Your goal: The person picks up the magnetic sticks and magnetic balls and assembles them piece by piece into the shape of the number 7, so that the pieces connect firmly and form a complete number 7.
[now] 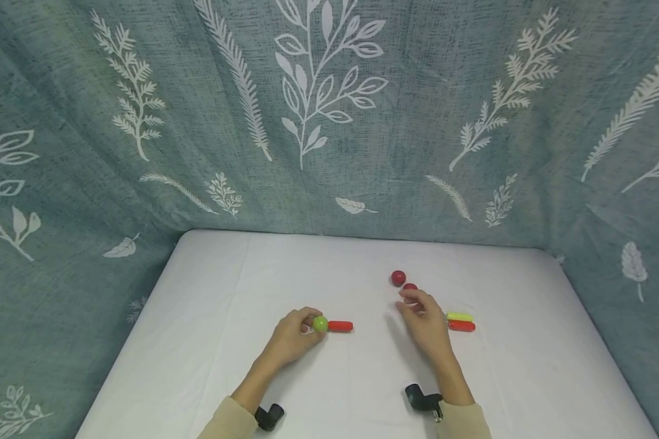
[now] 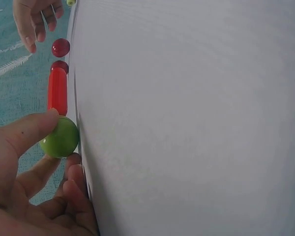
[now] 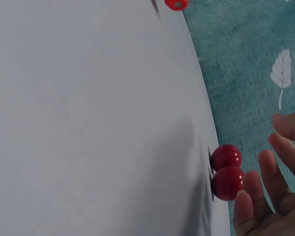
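Observation:
My left hand (image 1: 293, 335) pinches a green ball (image 2: 64, 137) between thumb and fingers. A red rod (image 1: 340, 326) lies end-on against that ball, pointing right; whether the two are joined I cannot tell. Two dark red balls, a nearer one (image 3: 228, 183) and a farther one (image 1: 398, 278), sit together on the table. Over the nearer ball hovers my right hand (image 1: 425, 323), fingers loosely bent with nothing between thumb and fingers. In the right wrist view a fingertip overlaps the nearer ball; contact is unclear.
Right of my right hand, a yellow-green rod (image 1: 460, 317) and another red rod (image 1: 462, 326) lie side by side. The white table (image 1: 285, 262) ends at a patterned green curtain (image 1: 329, 183). Black wrist devices (image 1: 423, 399) sit at both wrists.

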Demonstrator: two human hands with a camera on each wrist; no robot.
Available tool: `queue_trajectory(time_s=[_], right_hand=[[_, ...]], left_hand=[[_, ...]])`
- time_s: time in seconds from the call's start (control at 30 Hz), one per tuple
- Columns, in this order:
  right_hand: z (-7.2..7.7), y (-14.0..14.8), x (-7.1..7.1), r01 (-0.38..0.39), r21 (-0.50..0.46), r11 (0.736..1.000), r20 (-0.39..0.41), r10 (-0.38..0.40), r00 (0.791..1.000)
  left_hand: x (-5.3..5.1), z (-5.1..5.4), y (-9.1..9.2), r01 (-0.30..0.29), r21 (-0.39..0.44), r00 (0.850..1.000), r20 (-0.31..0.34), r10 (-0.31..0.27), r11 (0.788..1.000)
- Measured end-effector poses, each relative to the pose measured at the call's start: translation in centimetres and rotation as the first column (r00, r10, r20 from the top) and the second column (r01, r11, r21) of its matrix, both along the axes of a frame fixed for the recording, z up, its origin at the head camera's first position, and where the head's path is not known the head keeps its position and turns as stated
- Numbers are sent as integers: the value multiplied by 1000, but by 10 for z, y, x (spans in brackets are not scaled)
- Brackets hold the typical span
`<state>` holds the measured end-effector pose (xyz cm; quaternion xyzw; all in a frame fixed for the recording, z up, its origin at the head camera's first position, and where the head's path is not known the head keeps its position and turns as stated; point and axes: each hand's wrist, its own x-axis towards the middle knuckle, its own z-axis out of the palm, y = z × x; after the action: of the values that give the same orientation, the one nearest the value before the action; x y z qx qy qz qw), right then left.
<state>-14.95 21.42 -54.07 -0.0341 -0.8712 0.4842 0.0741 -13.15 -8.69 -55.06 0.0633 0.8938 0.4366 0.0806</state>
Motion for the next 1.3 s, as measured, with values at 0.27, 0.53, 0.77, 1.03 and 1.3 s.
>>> queue_trajectory(time_s=[0.27,0.53,0.77,1.03,1.3], right_hand=[[-1,12,-13,119,-52,992,-10,-119,993],[-9,14,-23,162,-63,985,62,-158,986],[-16,14,-27,192,-35,981,84,-188,979],[-20,14,-29,204,1,979,111,-203,973],[-21,11,-31,196,34,980,88,-198,976]], left_hand=[[0,-1,-1,8,2,1000,-7,-8,1000],[0,-1,-1,9,17,1000,-5,-9,1000],[0,-1,-1,7,11,1000,-7,-7,1000],[-1,-2,-1,12,18,1000,-5,-12,1000],[-1,-3,-1,15,14,1000,-4,-15,1000]])
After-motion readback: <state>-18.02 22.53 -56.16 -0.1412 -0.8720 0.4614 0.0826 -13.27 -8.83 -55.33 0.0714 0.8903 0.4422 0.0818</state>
